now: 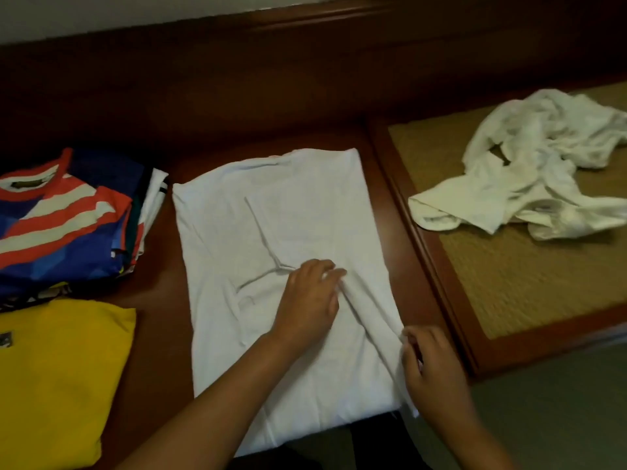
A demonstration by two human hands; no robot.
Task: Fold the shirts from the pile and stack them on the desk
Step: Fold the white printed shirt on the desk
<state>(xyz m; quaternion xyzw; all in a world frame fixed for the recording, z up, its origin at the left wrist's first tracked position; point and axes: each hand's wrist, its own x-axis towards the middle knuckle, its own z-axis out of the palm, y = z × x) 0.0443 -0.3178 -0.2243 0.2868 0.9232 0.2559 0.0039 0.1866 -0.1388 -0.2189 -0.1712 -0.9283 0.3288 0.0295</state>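
A white shirt (271, 232) lies flat in the middle of the desk (159, 300), its near edge hanging over the front. The left hand (310, 300) rests on it, fingers fairly straight, touching a raised fold. The right hand (431, 371) pinches the shirt's right edge. Left lies a stack (68, 218) of folded shirts beside a yellow shirt (57, 374). Right, a white pile (536, 171) sits crumpled on a woven mat (509, 273).
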